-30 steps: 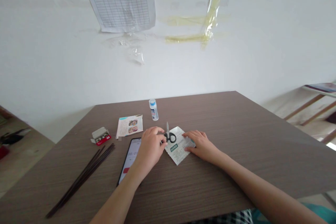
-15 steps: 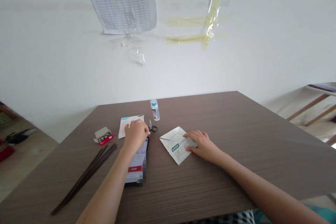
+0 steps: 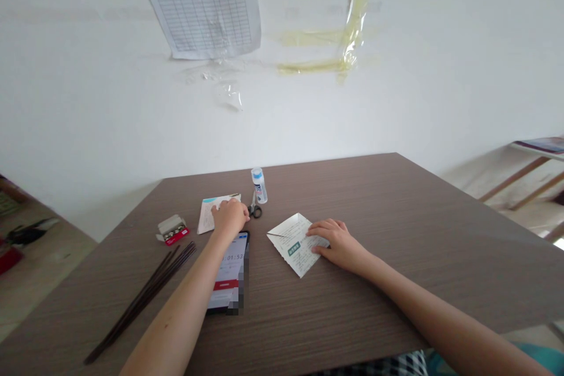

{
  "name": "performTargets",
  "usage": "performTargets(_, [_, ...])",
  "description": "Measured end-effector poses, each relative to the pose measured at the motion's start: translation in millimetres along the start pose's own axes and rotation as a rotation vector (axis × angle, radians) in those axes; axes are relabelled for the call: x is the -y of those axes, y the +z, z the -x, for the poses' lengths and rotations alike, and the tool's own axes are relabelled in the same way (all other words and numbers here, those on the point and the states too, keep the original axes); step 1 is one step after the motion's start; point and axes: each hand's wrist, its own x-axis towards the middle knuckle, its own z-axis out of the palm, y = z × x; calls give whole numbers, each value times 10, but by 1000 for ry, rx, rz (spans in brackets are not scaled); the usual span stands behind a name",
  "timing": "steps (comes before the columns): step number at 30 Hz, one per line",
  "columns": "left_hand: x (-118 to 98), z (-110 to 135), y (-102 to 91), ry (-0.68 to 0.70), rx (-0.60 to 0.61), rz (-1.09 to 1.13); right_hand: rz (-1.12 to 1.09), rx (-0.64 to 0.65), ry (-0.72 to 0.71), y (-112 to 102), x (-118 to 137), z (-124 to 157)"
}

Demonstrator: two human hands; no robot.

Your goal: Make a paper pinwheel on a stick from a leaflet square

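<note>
My left hand [image 3: 230, 216] is palm down over the lower right part of a flat printed packet [image 3: 207, 215], its fingers bent. At its right side, the thumb and fingertips meet the black handles of small scissors [image 3: 255, 209], whose blades point toward the wall; the exact grip is partly hidden. My right hand [image 3: 331, 241] lies on the right corner of a folded paper square [image 3: 295, 247], thumb and fingers apart. The square has printed text, a green label and a pointed flap at its far left side.
A phone [image 3: 227, 273] showing a timer lies under my left forearm. Dark thin sticks [image 3: 145, 299] and an open red-and-white box [image 3: 174, 230] of small metal pieces are to the left. A blue-capped bottle [image 3: 259, 186] stands behind the scissors, before the wall.
The scissors have turned slightly, their blades now closer to the bottle and their handles a little farther back. My right hand and the folded paper stay almost still.
</note>
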Motion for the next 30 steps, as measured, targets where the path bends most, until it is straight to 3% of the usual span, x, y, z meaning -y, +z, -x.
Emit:
performTargets(16, [72,-153,41,-40,-82,187,-45,-21,-52,-1,-55,8])
performTargets(30, [-288,-594,55,-40,-240,503,-10,-80,-74,-10,-93,2])
